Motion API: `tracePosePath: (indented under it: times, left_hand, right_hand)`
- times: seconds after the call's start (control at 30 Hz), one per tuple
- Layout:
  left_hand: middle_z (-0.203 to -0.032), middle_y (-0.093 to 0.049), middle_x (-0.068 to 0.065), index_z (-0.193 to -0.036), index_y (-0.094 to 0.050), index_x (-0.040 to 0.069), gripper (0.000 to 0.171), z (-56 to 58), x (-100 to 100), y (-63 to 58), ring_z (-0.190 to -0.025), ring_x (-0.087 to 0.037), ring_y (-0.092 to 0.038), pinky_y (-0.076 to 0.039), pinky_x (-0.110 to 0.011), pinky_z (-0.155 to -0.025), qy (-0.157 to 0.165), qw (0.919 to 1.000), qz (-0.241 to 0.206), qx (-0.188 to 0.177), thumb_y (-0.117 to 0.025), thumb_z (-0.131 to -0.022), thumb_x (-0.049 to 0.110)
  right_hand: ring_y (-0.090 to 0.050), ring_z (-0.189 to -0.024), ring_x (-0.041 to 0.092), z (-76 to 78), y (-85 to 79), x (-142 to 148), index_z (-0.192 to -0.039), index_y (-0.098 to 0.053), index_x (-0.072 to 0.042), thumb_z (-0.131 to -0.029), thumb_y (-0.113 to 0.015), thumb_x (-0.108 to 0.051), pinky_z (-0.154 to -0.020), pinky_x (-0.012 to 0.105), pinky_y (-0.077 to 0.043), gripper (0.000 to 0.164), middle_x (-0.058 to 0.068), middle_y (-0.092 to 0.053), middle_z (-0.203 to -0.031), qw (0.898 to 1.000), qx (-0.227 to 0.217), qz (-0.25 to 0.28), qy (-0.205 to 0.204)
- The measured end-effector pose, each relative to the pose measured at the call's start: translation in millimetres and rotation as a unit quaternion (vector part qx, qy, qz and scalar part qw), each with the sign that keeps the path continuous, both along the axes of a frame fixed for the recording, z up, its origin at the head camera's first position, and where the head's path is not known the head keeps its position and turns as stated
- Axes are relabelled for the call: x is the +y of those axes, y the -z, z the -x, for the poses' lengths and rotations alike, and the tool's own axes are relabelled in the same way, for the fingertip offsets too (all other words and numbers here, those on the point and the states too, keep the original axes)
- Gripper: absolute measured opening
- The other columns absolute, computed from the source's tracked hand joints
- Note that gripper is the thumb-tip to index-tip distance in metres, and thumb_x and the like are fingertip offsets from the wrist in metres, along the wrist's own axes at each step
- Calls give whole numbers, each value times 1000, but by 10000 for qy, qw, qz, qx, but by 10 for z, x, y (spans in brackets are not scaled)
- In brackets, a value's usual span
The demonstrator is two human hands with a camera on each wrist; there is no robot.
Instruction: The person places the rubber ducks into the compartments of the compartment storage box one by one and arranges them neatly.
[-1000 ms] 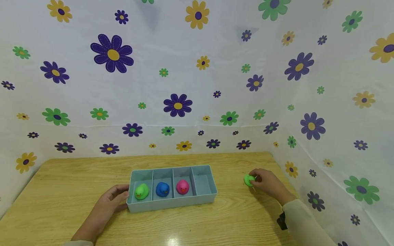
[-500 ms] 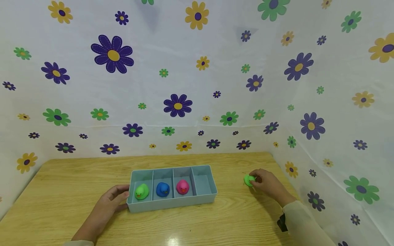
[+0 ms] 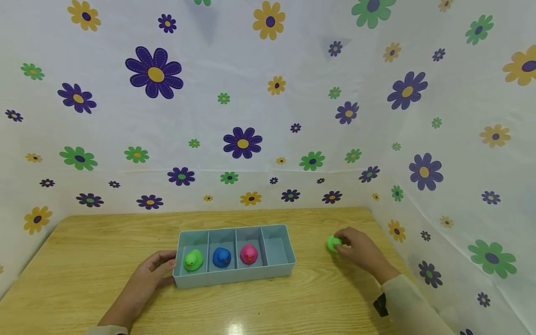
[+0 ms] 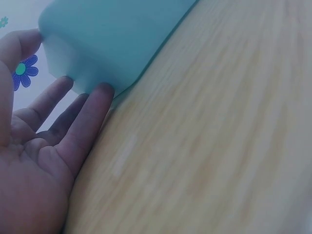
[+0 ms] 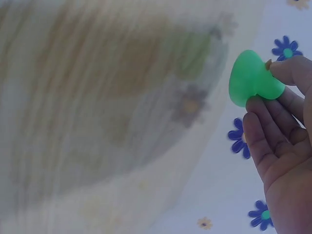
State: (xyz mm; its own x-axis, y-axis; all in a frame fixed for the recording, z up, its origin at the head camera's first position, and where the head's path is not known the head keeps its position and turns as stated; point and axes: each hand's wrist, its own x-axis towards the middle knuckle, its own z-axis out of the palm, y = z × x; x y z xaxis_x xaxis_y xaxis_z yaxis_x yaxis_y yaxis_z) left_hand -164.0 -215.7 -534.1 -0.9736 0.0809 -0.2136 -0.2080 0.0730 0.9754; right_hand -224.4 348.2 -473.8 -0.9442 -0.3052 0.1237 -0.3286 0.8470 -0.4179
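In the head view my right hand (image 3: 362, 249) pinches a green rubber duck (image 3: 333, 243) to the right of the box. The right wrist view shows thumb and fingertips on this duck (image 5: 251, 80), which appears off the table. My left hand (image 3: 146, 279) is at the left end of a blue-grey divided box (image 3: 234, 278). Up close, its fingertips touch the end wall of the box (image 4: 97, 44), with the fingers fairly straight. Inside the box, from left, sit a green duck (image 3: 193, 260), a blue duck (image 3: 221, 257) and a pink duck (image 3: 249, 254), each in its own compartment.
The rightmost compartment (image 3: 278, 251) of the box shows only its bare floor. Under everything lies a wood-grain table (image 3: 318, 298). A white flower-print sheet (image 3: 201, 111) hangs behind the table and along its right side.
My right hand has shifted slightly left and up in the head view, bringing the green rubber duck along. The left hand and the box have stayed in place.
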Motion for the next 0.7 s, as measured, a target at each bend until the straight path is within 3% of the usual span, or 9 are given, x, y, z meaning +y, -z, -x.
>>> tracePosePath:
  times: [0.23, 0.47, 0.7]
  left_hand:
    - [-153, -47, -14, -150, -46, 2, 61, 8, 1, 15, -120, -10, -60, -59, -37, -97, 4, 10000, 0, -15, -61, -105, 41]
    - [-153, -47, -17, -149, -47, 0, 61, -3, 15, -2, -120, -11, -60, -59, -37, -97, 52, 9999, -24, 87, -61, -105, 40]
    - [-152, -48, -15, -147, -49, 3, 61, 5, 7, -7, -119, -9, -60, -59, -36, -96, -18, 10000, 36, -10, -62, -104, 42]
  right_hand:
    - [-63, -87, 17, -30, -141, -239, -114, -72, -6, -94, -77, -12, -78, 39, -58, 21, -1, -66, -101, 9980, 546, 9, -328]
    - [-66, -91, 23, -80, -244, -504, -113, -72, -8, -92, -78, -10, -82, 45, -60, 23, -1, -67, -104, 9959, 668, 219, -567]
    - [-68, -94, 17, -68, -365, -796, -113, -72, -10, -91, -79, -10, -85, 35, -61, 23, -3, -68, -106, 9926, 881, 253, -793]
